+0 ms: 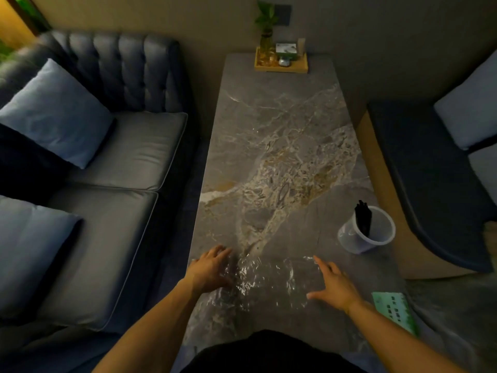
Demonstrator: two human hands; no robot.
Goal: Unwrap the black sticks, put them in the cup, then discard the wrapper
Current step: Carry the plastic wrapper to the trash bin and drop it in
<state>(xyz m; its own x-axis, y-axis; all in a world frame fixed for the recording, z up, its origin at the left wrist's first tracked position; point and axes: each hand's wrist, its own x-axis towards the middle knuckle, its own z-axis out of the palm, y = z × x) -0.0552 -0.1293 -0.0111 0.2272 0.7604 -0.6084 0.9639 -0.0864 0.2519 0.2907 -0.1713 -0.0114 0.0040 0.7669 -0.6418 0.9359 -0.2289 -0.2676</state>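
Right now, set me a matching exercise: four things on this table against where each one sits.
Things:
1. sticks
2. wrapper
3. green card
4. tray

Places:
A. far end of the table
B. in the cup
C. near right corner
D. flat between the hands

Pairs: 1-B, 2-D, 3-C, 4-A

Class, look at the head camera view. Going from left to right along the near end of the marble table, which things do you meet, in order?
left hand → clear plastic wrapper → right hand → cup holding the black sticks → green card
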